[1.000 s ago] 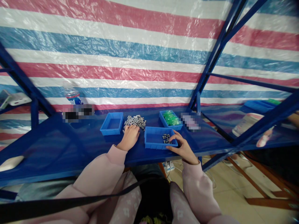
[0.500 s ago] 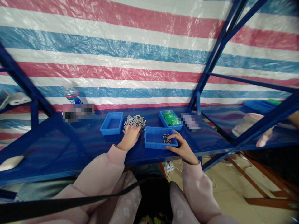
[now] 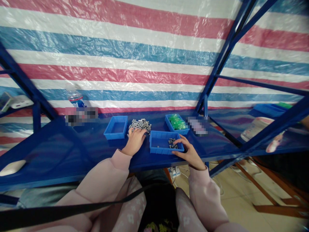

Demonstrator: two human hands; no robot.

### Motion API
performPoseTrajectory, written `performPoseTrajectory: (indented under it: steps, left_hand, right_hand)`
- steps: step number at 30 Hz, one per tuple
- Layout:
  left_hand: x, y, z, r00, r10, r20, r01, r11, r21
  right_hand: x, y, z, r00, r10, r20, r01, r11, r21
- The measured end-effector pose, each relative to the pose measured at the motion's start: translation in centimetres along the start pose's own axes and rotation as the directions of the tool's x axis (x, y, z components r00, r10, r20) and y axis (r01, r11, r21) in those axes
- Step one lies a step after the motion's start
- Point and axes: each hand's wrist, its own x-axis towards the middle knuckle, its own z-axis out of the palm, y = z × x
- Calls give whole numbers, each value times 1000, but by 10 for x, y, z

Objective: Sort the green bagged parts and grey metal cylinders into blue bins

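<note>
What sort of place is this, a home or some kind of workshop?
Probably a makeshift small-parts workshop: a blue metal rack serves as bench, a striped tarp as wall, and blue bins stand beside a pile of small grey parts under the left hand.

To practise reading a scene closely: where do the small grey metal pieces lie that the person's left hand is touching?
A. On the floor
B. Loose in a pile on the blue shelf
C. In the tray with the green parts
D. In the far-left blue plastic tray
B: the left hand rests at the edge of the pile of small grey metal pieces, which sits directly on the blue shelf, outside any tray.
</note>
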Motion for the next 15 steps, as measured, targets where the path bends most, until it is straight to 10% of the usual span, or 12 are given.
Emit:
performPoseTrajectory:
  steps: [7, 15]
  left_hand:
    - [2, 5, -6, 950, -49, -310, 4, 989, -146]
    - [2, 7, -5, 929, 55, -366, -162, 949, -269]
  right_hand:
    - [0, -2, 0, 1000, -3, 1, 3, 1000, 17]
    - [1, -1, 0, 1000, -2, 11, 2, 1000, 17]
